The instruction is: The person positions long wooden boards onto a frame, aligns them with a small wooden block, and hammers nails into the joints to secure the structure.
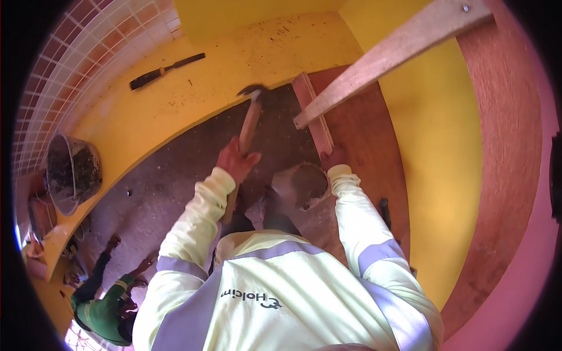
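Observation:
My left hand (237, 160) is closed round the wooden handle of a claw hammer (248, 126), whose dark metal head points away from me. To its right, my right hand (333, 157) grips the near end of a short reddish-brown board (311, 109). A long pale wooden strip (386, 54) crosses over this board and runs up to the far right. Near its upper end a nail head (465, 8) shows. Whether the strip is fastened to the board, I cannot tell. The hammer head is apart from both pieces of wood.
A chisel (167, 71) lies on the yellow ledge (228, 64) at the far left. On that ledge a dirty bucket (73, 172) stands near a white grid. A worn pale container (291, 182) sits on the floor. Someone in green (105, 316) is at lower left. A reddish-brown surface (374, 134) lies right.

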Demonstrator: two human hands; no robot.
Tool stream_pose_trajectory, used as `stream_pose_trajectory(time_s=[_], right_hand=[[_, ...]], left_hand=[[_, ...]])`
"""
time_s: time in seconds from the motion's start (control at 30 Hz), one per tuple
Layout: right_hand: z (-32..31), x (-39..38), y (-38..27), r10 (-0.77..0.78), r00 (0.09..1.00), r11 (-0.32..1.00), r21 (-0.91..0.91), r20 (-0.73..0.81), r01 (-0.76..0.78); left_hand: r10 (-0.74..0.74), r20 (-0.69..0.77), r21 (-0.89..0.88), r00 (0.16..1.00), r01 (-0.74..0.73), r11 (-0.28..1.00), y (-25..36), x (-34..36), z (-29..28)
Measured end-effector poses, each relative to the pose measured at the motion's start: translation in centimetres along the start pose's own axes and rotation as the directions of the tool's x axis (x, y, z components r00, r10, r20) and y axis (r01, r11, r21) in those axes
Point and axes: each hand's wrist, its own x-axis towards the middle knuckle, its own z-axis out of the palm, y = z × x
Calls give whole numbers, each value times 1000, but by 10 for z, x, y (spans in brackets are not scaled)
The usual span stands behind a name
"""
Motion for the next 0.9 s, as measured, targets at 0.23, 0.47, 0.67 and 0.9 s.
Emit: stream_pose_trajectory(time_s=[0.23,0.47,0.67,0.9], right_hand=[[16,-4,0,-1,991,999,-46,-137,-5],[-48,-125,-55,-109,872,972,134,-477,195],[10,-327,8,123,988,904,400,93,-150],[60,-509,213,773,613,622,-3,165,-783]], left_hand=[[-247,313,123,917,219,968,-42,-78,8],[51,543,308,838,-255,917,-128,-119,15],[-35,645,474,764,-363,802,-80,-166,19],[-13,718,501,696,-504,704,-60,-202,64]])
